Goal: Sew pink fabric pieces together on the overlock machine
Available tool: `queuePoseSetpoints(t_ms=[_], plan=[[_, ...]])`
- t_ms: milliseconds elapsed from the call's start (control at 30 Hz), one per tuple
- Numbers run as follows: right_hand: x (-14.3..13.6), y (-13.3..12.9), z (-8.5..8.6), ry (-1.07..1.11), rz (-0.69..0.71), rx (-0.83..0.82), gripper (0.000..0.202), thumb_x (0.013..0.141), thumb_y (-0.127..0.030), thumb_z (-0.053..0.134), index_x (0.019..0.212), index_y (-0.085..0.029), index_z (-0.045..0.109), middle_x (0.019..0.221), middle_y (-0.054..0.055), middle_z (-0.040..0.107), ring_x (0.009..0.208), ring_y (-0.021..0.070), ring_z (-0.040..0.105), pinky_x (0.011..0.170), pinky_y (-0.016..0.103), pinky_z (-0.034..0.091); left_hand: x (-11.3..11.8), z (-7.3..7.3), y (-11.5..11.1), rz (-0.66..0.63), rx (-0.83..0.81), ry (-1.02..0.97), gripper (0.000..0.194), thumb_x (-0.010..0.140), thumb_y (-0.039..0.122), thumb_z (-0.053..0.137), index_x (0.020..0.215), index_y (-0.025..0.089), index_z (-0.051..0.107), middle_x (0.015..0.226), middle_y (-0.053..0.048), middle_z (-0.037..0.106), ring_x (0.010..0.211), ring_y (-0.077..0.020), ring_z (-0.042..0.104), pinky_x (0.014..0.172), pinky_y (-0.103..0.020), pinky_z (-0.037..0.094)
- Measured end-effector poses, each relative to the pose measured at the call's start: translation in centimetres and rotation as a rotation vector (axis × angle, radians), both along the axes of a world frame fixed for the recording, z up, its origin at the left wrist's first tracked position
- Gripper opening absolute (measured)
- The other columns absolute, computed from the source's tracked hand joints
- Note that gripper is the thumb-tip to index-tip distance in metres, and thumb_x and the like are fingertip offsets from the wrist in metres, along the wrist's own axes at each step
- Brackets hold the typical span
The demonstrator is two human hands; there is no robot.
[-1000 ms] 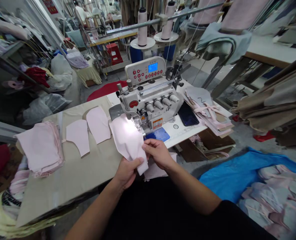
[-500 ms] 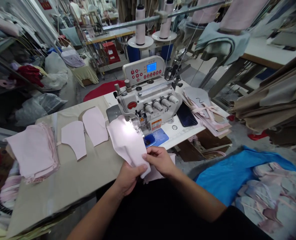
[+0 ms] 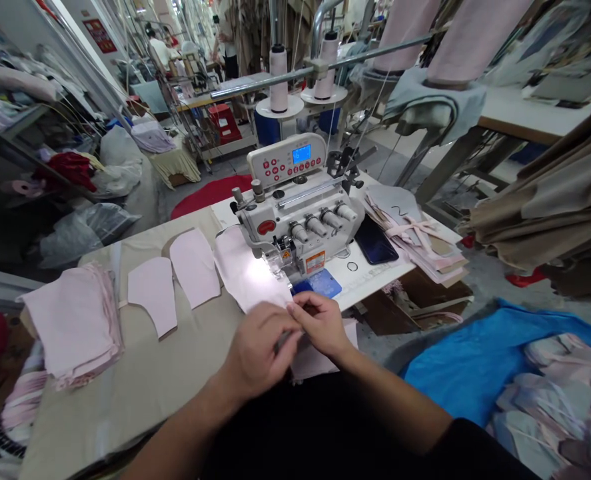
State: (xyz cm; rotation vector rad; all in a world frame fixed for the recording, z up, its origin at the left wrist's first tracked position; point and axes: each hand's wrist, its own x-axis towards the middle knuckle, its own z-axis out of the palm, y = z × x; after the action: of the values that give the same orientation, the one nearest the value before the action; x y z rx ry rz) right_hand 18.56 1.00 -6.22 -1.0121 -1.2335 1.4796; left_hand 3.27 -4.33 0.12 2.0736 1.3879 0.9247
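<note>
A pale pink fabric piece [image 3: 248,270] lies under the lit needle area of the white sewing machine [image 3: 300,213]. Its near edge is pinched in my right hand [image 3: 322,323], just in front of the blue plate [image 3: 325,283]. My left hand [image 3: 260,347] is over the near end of the fabric, beside the right fingertips, with its fingers curled and slightly blurred; what it grips, if anything, is hidden. Two cut pink pieces [image 3: 195,267] [image 3: 155,290] lie flat to the left. Another pink piece [image 3: 320,353] hangs below my right hand.
A stack of pink pieces [image 3: 72,320] sits on the table's left end. Right of the machine are a dark phone [image 3: 375,240] and a tied bundle [image 3: 420,233]. Thread cones [image 3: 278,80] stand behind. A blue cloth [image 3: 465,360] with fabric pieces lies at the lower right.
The fabric has moved farther under the machine and lies flatter. My left hand has shifted up over its near end, its fingers now curled. The whole view has tilted slightly upward.
</note>
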Motion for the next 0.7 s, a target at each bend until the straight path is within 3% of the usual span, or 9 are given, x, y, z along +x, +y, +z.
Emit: queuePoseSetpoints(t_ms=[67, 133, 333, 533, 700], plan=[[-0.1, 0.0, -0.3, 0.003, -0.015, 0.004, 0.029, 0.080, -0.048, 0.077, 0.078, -0.021, 0.068, 0.066, -0.001, 0.064, 0.058, 0.0153, 0.061, 0.056, 0.027, 0.051, -0.8, 0.2, 1.6, 0.168, 0.211, 0.181, 0.015, 0.088, 0.024, 0.064, 0.101, 0.023, 0.071, 0.104, -0.010, 0.070, 0.101, -0.0273, 0.062, 0.092, -0.044, 0.045], [-0.4, 0.1, -0.6, 0.012, -0.029, -0.009, 0.029, 0.080, -0.048, 0.077, 0.078, -0.021, 0.067, 0.064, -0.001, 0.063, 0.056, 0.0151, 0.061, 0.055, 0.027, 0.049, -1.4, 0.1, 2.8, 0.252, 0.263, 0.311, 0.017, 0.088, 0.026, 0.066, 0.103, 0.023, 0.070, 0.111, -0.011, 0.069, 0.107, -0.0287, 0.061, 0.095, -0.046, 0.043], [-1.1, 1.3, -1.0, -0.045, -0.082, 0.044, 0.034, 0.086, -0.048, 0.072, 0.068, -0.021, 0.061, 0.057, -0.001, 0.059, 0.053, 0.0142, 0.053, 0.053, 0.027, 0.044, -3.0, -0.2, 4.4, 0.249, 0.298, 0.437, 0.013, 0.088, 0.031, 0.067, 0.100, 0.026, 0.070, 0.114, -0.008, 0.069, 0.111, -0.0279, 0.061, 0.094, -0.043, 0.044], [-1.0, 2.2, -1.6, -0.180, -0.116, 0.252, 0.038, 0.091, -0.044, 0.064, 0.061, -0.022, 0.056, 0.056, -0.002, 0.053, 0.053, 0.0131, 0.046, 0.054, 0.027, 0.038, -4.7, -0.2, 7.0, 0.321, 0.316, 0.492, 0.011, 0.087, 0.036, 0.069, 0.092, 0.026, 0.071, 0.105, -0.007, 0.070, 0.099, -0.0254, 0.063, 0.089, -0.040, 0.045], [-0.8, 2.2, -2.5, -0.201, -0.073, 0.384, 0.033, 0.091, -0.036, 0.064, 0.062, -0.023, 0.057, 0.060, -0.001, 0.056, 0.055, 0.0146, 0.051, 0.057, 0.029, 0.039, -6.8, -0.7, 9.7, 0.392, 0.318, 0.451, 0.010, 0.083, 0.032, 0.070, 0.080, 0.023, 0.075, 0.100, -0.009, 0.071, 0.099, -0.0275, 0.064, 0.086, -0.040, 0.047]])
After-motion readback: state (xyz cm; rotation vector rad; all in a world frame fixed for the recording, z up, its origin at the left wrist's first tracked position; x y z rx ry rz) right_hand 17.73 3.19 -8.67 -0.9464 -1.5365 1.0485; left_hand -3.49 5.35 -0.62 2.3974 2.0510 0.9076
